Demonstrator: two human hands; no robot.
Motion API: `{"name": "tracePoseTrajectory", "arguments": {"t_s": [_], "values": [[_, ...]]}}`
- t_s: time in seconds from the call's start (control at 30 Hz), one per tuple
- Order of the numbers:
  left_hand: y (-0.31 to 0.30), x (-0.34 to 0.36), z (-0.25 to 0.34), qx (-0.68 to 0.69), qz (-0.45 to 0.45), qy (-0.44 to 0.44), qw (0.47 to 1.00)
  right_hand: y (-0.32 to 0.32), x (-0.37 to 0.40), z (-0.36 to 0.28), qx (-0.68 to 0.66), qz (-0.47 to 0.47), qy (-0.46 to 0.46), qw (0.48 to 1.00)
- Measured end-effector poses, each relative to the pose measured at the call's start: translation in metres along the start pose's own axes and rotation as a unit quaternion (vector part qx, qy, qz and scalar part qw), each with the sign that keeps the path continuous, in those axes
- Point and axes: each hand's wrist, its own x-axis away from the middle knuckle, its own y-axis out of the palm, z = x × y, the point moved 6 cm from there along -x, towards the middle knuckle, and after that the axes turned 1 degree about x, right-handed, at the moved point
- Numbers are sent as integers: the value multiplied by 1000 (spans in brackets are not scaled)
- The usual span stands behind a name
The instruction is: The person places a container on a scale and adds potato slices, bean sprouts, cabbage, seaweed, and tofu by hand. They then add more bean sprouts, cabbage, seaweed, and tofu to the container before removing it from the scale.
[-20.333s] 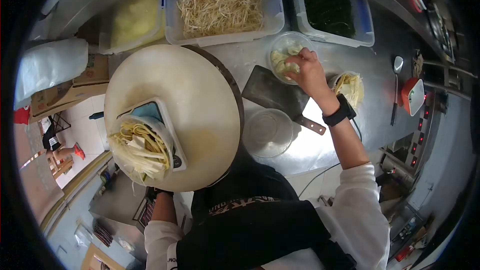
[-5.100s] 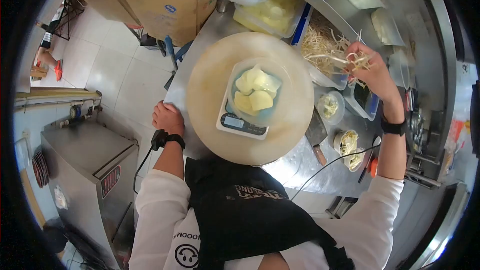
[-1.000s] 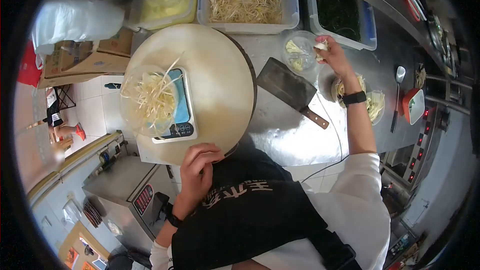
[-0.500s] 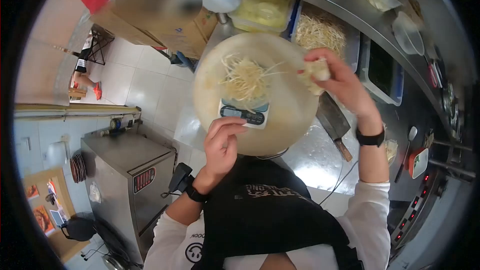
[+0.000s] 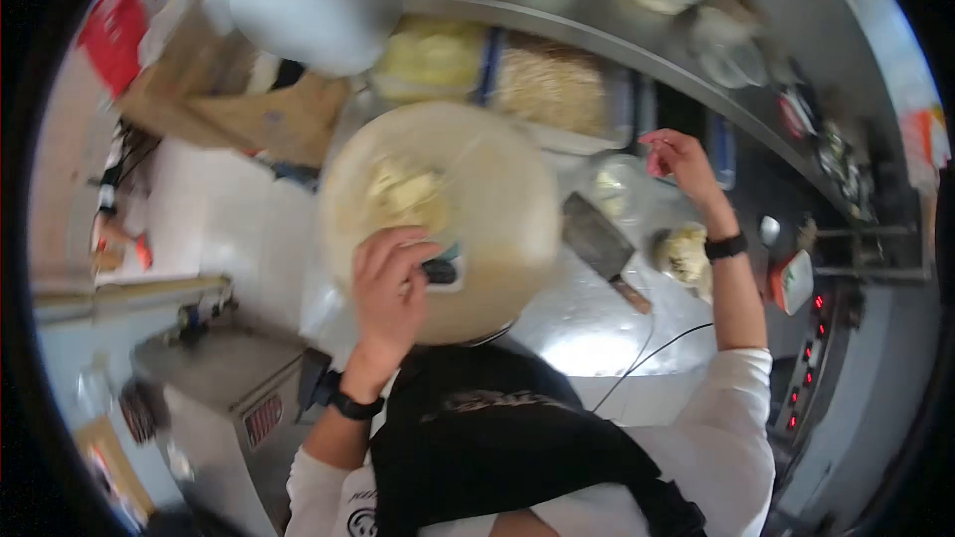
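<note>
On a round pale chopping block (image 5: pixel 497 229) a small digital scale (image 5: pixel 448 273) carries a pale yellow heap (image 5: pixel 406 194), too blurred to make out in detail. My left hand (image 5: pixel 391 283) is over the scale's near left edge, fingers loosely bent and apart, with nothing visible in them. Off to the right, beyond the cleaver (image 5: pixel 597 239), my right hand (image 5: pixel 681 164) hovers above the counter. Its bent fingers are smeared by motion, so I cannot see whether they hold anything. A clear container (image 5: pixel 617 187) with pale contents stands between that hand and the block.
Behind the block stand a tub of yellow pieces (image 5: pixel 430 60) and a tub of bean sprouts (image 5: pixel 552 89). A pale bundle (image 5: pixel 684 254) lies near my right wrist. A black cable (image 5: pixel 652 358) crosses the steel counter; a steel shelf (image 5: pixel 557 15) overhangs the back.
My right hand has moved right, away from the block, and the pale clump is no longer seen in it. The heap on the scale looks paler and chunkier. The whole view has shifted and blurred.
</note>
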Motion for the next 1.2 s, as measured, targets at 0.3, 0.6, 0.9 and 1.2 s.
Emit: {"name": "tracePoseTrajectory", "arguments": {"t_s": [0.3, 0.6, 0.9, 1.2], "values": [[63, -81, 9, -219, -99, -39, 970, -135, -50, 212, 336, 95, 122, 929], [62, -81, 12, -132, -89, -23, 987, -101, -110, 248, 415, -58, 159, 894], [-14, -52, -56, -145, 93, -114, 978, -163, -74, 148, 250, 143, -50, 956], [0, -42, -46, -240, -29, -98, 965, -187, -78, 186, 115, 241, 28, 963]]}}
